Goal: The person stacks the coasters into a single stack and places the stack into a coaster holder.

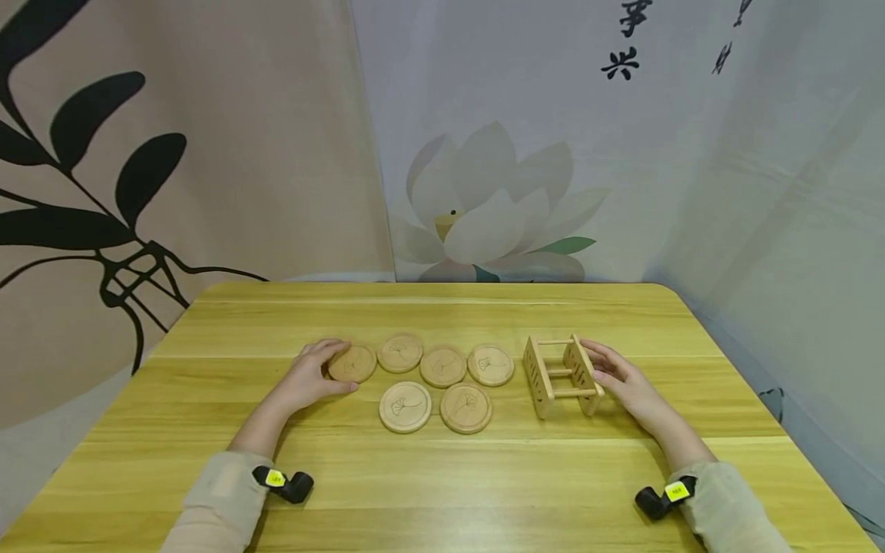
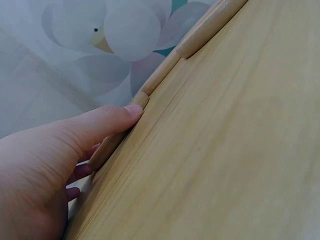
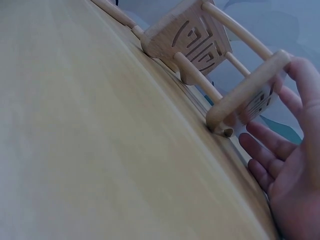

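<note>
At the left end of a group of round wooden coasters, my left hand [image 1: 314,376] holds one coaster [image 1: 354,364] by its edge. The thumb lies along its near edge and the fingers reach round the far side; the left wrist view has the coaster [image 2: 111,145] flat on the table. My right hand [image 1: 625,384] touches the outer side of a wooden coaster rack [image 1: 548,376]. Its fingers are loosely extended beside the rack's right end panel [image 3: 250,92], which has cut-out slots. The rack stands on the table with its rods between two panels.
Several more coasters with engraved plant designs lie between the hands, among them a pale one [image 1: 405,407] and a darker one [image 1: 466,408] in the nearer row. The wooden table [image 1: 484,491] ends at a printed curtain [image 1: 498,200] behind.
</note>
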`<state>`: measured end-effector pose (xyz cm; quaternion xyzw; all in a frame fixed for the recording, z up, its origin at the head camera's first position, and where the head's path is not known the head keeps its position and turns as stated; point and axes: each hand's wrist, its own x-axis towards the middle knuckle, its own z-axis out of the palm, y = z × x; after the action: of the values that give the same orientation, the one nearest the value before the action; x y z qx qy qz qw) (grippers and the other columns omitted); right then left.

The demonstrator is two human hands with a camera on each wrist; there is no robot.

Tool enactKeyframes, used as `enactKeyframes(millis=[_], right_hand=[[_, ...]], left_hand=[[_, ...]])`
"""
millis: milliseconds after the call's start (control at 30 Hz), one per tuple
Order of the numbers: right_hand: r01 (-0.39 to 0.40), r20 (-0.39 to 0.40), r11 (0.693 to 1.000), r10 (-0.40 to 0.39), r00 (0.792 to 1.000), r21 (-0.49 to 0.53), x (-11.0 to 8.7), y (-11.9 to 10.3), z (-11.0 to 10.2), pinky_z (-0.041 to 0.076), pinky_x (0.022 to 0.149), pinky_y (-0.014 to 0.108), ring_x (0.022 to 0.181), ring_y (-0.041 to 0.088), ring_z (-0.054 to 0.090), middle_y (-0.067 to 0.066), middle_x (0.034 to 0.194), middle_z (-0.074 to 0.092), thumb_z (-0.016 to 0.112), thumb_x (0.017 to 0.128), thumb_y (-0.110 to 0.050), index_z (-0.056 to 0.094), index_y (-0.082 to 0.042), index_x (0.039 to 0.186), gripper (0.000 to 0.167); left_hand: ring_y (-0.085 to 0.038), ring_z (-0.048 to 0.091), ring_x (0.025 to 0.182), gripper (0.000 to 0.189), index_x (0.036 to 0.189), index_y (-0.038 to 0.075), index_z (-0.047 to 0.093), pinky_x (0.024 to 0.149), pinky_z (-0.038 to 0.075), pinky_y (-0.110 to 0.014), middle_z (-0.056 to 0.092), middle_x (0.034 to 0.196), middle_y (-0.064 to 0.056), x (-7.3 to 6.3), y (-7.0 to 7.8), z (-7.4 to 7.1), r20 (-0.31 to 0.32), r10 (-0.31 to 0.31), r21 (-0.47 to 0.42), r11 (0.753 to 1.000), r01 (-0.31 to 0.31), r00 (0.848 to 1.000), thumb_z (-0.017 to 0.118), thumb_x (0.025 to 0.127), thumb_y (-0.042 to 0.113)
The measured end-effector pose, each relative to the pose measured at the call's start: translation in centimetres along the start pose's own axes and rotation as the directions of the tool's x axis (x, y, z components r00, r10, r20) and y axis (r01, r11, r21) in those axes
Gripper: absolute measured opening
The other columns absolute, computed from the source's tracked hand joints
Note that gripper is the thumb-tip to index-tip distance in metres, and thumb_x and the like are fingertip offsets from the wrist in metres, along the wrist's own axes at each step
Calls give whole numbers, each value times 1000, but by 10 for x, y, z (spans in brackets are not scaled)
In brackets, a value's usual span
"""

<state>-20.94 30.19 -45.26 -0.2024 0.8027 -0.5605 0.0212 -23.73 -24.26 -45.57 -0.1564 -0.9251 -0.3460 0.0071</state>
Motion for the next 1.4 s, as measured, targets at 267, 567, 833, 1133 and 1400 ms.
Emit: enactKeyframes(millis=[267, 567, 833, 1133, 1400], right_hand=[[5, 1, 1000, -5, 1000, 5, -1, -1, 1, 40, 90, 19, 112, 4, 50, 29, 139, 40, 45, 102, -9, 30, -4, 149, 50], [-9, -6, 1000, 9, 1000, 9, 0, -5, 2, 39, 91, 17, 112, 4, 50, 27, 140, 41, 46, 101, -9, 30, -4, 149, 51], [-17, 0, 1000, 17, 1000, 7, -1, -4, 1, 39, 91, 18, 112, 4, 50, 28, 139, 41, 46, 102, -10, 30, -4, 150, 51], [-13, -7, 1000, 13, 1000, 12, 0, -6, 2, 39, 90, 17, 111, 3, 50, 30, 139, 41, 47, 101, -9, 30, -2, 149, 51], [-9, -4, 1000, 9, 1000, 10, -1, -5, 2, 39, 91, 17, 112, 3, 50, 29, 140, 40, 47, 101, -9, 30, -3, 149, 51]], left_hand=[[-43, 27, 131, 85, 141, 1, 46, 101, 26, -63, 38, 143, -21, -1, 0, 0, -5, -10, 4, 1000, 10, 1000, 83, 74, 38], [-42, 26, 132, 84, 141, 1, 46, 100, 27, -64, 36, 144, -21, -2, 0, 0, -14, -17, -11, 1000, 17, 1000, 82, 74, 38], [-42, 25, 133, 84, 141, 0, 45, 100, 27, -64, 36, 143, -20, -3, 4, 0, -39, -21, -52, 998, 19, 999, 82, 76, 37], [-38, 27, 133, 85, 141, 0, 46, 102, 28, -60, 39, 143, -16, -4, 12, 2, -103, -27, -83, 996, 18, 994, 83, 74, 36], [-36, 28, 132, 82, 139, 0, 48, 103, 27, -59, 40, 141, -14, -5, 22, 5, -133, -16, -118, 993, 1, 991, 85, 73, 32]])
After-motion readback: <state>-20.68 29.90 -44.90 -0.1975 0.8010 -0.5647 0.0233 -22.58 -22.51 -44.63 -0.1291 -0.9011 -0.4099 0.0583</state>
